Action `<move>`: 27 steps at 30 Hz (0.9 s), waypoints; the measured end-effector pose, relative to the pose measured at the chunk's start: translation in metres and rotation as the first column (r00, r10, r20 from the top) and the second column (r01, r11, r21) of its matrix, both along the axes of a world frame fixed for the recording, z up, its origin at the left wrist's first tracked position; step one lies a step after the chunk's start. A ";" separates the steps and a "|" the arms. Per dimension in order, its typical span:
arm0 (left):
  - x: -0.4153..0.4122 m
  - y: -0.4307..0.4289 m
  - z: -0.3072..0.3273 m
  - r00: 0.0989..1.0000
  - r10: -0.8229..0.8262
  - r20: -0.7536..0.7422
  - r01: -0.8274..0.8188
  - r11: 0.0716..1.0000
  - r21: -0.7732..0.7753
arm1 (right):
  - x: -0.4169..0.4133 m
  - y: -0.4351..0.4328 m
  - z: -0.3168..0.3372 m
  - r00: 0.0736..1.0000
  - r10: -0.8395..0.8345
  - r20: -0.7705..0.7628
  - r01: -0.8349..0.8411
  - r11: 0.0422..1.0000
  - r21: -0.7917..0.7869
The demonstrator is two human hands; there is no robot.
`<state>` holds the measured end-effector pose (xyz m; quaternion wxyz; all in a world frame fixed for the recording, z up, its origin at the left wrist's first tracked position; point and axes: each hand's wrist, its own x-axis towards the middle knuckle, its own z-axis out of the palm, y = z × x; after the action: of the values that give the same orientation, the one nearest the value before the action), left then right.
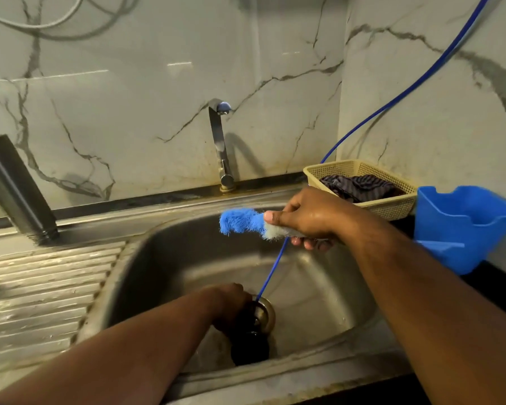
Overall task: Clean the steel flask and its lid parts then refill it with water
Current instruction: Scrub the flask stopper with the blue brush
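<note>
Down at the drain of the sink (146, 258), the left hand (231, 305) is reaching onto a dark lid part (249, 347). Its fingers are hiding under its back, so I cannot tell their grip. That part is looking wet and probably slippery, best pinched by its rim. Higher up, the right hand (304, 217) is gripping a soft-bristled brush (240, 223). Farther left, the flask (18, 188) is leaning mouth-down on the draining board (41, 287), likely stiff, smooth and light while empty, best grasped round its body.
</note>
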<state>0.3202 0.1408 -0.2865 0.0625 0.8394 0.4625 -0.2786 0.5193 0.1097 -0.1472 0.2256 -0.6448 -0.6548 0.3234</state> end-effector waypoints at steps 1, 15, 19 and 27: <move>-0.003 0.001 0.001 1.000 0.029 -0.009 -0.029 1.000 0.008 | 0.000 -0.001 0.001 1.000 -0.012 -0.010 0.012 1.000 0.009; -0.106 -0.052 0.097 -0.263 0.511 0.819 -0.359 0.736 -0.574 | -0.019 -0.025 0.017 0.952 0.218 -0.216 -0.139 0.934 0.329; -0.115 -0.065 0.105 -0.307 0.387 0.870 -0.412 0.769 -0.488 | -0.031 -0.032 0.020 0.902 0.338 -0.271 -0.225 0.900 0.374; -0.107 -0.060 0.124 -0.515 0.618 0.594 0.095 0.730 -0.677 | -0.046 -0.034 0.020 0.893 0.298 -0.337 -0.113 0.874 0.473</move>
<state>0.2133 0.0807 -0.1627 0.6713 0.4481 0.3410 0.4819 0.4734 0.0755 -0.1273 0.4582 -0.4218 -0.7167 0.3137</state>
